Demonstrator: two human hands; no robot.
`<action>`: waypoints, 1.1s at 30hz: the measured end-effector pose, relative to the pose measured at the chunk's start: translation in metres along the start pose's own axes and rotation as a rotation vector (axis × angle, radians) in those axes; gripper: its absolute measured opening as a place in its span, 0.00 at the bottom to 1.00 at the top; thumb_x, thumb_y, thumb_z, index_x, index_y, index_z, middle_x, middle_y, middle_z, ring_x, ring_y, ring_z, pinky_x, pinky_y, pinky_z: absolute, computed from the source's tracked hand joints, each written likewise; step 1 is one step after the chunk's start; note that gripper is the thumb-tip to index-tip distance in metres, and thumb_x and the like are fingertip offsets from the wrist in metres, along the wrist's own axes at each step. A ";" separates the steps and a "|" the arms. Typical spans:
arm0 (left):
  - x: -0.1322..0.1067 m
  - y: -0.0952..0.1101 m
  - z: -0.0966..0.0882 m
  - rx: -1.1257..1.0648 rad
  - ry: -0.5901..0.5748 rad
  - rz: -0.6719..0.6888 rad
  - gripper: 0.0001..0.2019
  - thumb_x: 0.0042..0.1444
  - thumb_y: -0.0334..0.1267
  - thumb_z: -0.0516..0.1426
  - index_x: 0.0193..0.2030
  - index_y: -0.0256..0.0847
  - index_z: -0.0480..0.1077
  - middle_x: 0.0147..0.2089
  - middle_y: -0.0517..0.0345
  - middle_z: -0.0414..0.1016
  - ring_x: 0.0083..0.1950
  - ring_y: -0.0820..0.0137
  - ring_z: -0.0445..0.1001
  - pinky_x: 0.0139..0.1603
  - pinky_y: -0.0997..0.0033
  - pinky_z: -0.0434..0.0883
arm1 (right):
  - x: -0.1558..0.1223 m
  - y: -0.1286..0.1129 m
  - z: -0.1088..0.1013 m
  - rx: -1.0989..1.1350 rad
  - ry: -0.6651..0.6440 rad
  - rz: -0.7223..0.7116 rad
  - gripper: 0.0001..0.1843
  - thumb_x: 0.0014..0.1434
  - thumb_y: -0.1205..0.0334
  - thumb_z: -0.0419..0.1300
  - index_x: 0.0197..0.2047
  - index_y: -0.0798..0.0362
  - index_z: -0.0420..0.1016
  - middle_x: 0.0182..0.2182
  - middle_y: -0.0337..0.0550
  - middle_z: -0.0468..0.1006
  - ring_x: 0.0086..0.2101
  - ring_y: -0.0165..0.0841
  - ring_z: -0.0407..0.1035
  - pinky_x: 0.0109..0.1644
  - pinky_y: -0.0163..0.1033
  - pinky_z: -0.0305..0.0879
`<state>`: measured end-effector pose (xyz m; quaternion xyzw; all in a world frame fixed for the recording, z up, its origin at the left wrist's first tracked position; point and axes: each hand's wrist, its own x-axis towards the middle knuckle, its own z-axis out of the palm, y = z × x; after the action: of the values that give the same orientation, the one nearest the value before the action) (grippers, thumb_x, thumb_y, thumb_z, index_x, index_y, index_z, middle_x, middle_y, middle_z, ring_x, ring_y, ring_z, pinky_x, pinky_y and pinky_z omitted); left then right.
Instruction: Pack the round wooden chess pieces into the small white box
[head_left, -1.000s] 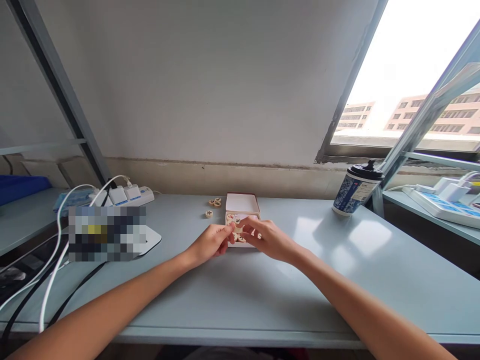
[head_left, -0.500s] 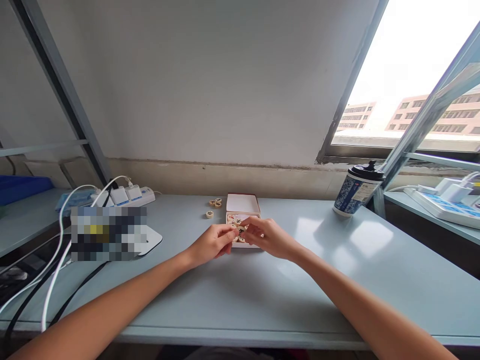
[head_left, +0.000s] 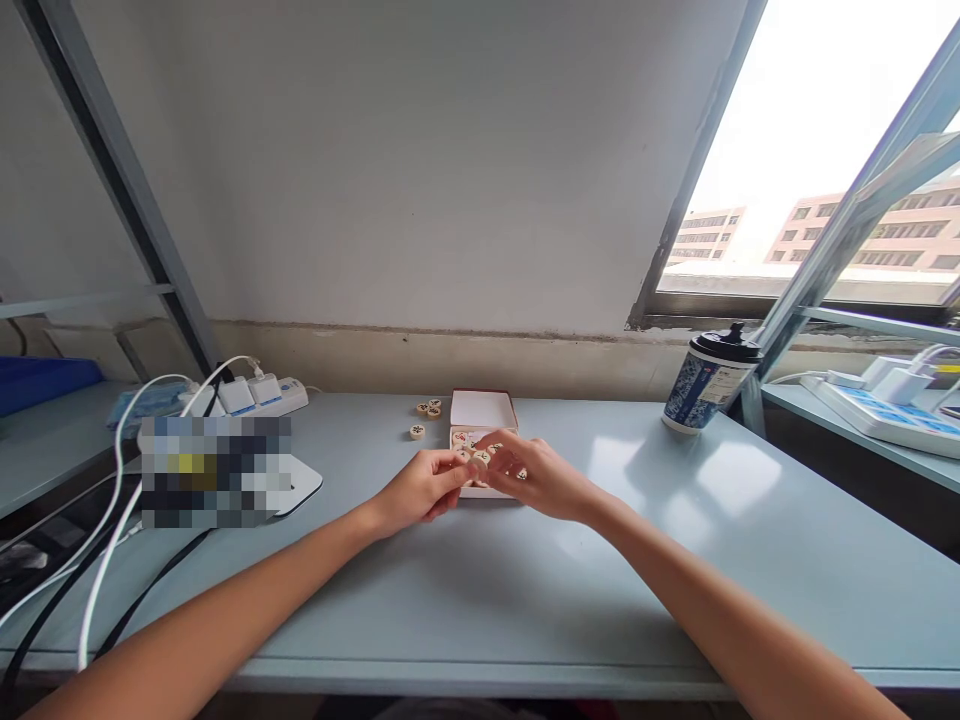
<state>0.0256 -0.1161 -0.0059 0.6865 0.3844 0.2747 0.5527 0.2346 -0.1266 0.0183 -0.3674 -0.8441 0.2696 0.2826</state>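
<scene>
Pale discs (head_left: 460, 438) lie in the white box (head_left: 489, 492), centre of the frame. The left hand (head_left: 421, 487) seems to pinch one disc (head_left: 481, 457) above it; the right hand (head_left: 551, 480) curves its fingers partly open, hold unclear. Handling that disc looks like the present step, calling for steady fingertips.

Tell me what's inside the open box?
Round pieces with marks on them lie inside the box. The left hand and right hand hide parts of it, so I can't count every piece.

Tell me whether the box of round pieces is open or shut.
The box is open: its lid is swung back, and round pieces show inside.
</scene>
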 end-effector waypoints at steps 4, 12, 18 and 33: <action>0.000 0.000 0.002 0.022 0.022 0.021 0.23 0.56 0.59 0.58 0.41 0.37 0.72 0.23 0.67 0.64 0.16 0.82 0.55 0.15 0.78 0.50 | 0.001 0.005 -0.002 -0.017 0.002 0.023 0.09 0.66 0.56 0.54 0.42 0.51 0.71 0.33 0.42 0.81 0.30 0.29 0.73 0.32 0.33 0.68; 0.002 0.001 0.000 0.014 0.044 0.010 0.23 0.60 0.58 0.54 0.34 0.35 0.69 0.27 0.63 0.68 0.17 0.82 0.60 0.13 0.81 0.51 | 0.002 0.013 -0.002 -0.101 0.056 -0.047 0.06 0.64 0.59 0.57 0.41 0.50 0.73 0.35 0.43 0.78 0.34 0.30 0.72 0.35 0.34 0.68; 0.003 0.002 -0.001 0.061 0.103 0.075 0.22 0.54 0.56 0.59 0.44 0.39 0.72 0.33 0.59 0.72 0.22 0.77 0.65 0.14 0.80 0.56 | 0.004 0.020 0.005 -0.154 0.093 -0.104 0.05 0.64 0.60 0.57 0.41 0.50 0.73 0.40 0.45 0.75 0.36 0.31 0.71 0.36 0.34 0.68; 0.033 -0.023 -0.034 0.456 0.405 0.197 0.13 0.61 0.43 0.58 0.47 0.36 0.71 0.50 0.51 0.74 0.47 0.65 0.74 0.51 0.56 0.71 | 0.008 0.042 -0.019 -0.424 0.204 0.095 0.10 0.67 0.61 0.50 0.45 0.50 0.73 0.41 0.46 0.76 0.33 0.33 0.70 0.37 0.39 0.63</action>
<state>0.0114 -0.0678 -0.0214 0.7579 0.4701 0.3647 0.2675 0.2628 -0.0912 0.0056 -0.4830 -0.8307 0.0610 0.2700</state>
